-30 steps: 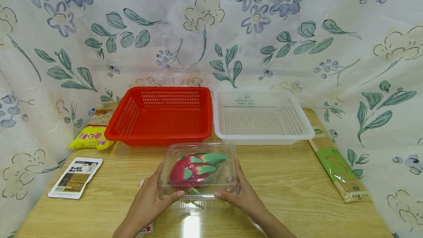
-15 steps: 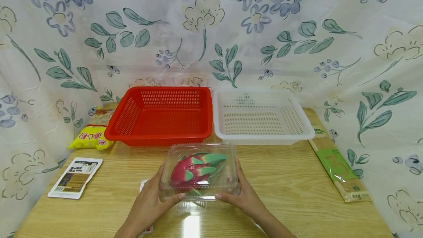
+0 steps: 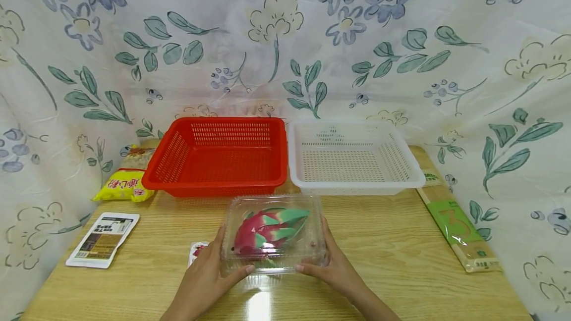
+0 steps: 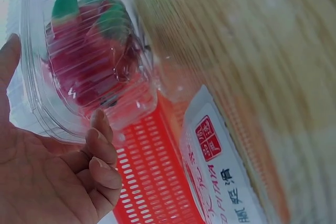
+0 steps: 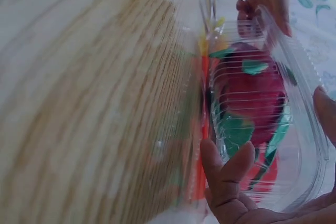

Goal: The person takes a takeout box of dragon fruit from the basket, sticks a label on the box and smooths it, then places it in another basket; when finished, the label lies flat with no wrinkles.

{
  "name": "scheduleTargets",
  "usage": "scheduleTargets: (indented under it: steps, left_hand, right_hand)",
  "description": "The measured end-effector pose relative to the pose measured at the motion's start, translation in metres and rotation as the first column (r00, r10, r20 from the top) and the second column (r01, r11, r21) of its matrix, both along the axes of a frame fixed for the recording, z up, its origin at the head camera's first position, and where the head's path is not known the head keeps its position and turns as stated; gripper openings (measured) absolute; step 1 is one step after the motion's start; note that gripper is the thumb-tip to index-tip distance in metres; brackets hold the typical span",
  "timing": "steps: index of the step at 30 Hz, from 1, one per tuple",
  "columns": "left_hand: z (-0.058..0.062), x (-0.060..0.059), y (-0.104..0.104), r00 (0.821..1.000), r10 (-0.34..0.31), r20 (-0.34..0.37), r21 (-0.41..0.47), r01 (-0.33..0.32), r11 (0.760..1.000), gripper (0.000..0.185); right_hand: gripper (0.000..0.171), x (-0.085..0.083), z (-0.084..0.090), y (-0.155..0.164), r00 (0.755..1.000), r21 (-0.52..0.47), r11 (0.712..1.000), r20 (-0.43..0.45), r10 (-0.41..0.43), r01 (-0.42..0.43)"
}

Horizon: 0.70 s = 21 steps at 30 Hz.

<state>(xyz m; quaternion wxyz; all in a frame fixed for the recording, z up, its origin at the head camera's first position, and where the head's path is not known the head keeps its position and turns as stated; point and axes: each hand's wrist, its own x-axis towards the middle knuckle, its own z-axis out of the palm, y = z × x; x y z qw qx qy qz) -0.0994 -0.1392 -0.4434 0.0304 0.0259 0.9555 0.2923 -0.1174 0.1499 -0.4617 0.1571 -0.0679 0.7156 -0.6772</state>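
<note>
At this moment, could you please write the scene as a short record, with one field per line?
Left hand: holds left end of clear box
Right hand: holds its right end
Contents: red-and-green dragon fruit
Behind clear box: red basket left, white basket right
Far left: yellow bag, white pouch
Far right: long green-banded package
Partly hidden by left hand: white packet

Fruit (image 3: pixel 267 234) in container (image 3: pixel 314 234) between left hand (image 3: pixel 208 267) and right hand (image 3: pixel 332 261), baskets (image 3: pixel 214 185) behind.
</note>
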Motion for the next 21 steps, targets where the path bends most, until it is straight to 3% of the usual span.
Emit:
scheduleTargets:
  steps: [6,12,21]
  left_hand:
    - [-0.0018,0.0025,0.0007,1.000,0.001,-0.016,-0.024,-0.002,1.000,0.114]
    - [-0.0031,0.0038,0.0027,0.999,-0.013,-0.041,-0.044,0.012,0.999,0.114]
    - [-0.0034,0.0069,0.0042,0.998,-0.026,-0.060,-0.085,0.020,0.996,0.113]
  right_hand:
    - [0.119,-0.0004,-0.0003,0.0014,1.000,0.017,1.000,-0.018,0.003,-0.002]
    - [0.118,0.0011,0.0012,0.0039,0.998,0.101,0.994,-0.058,-0.032,0.037]
    - [0.118,0.0024,0.0021,0.0082,0.998,0.150,0.988,-0.052,-0.030,0.037]
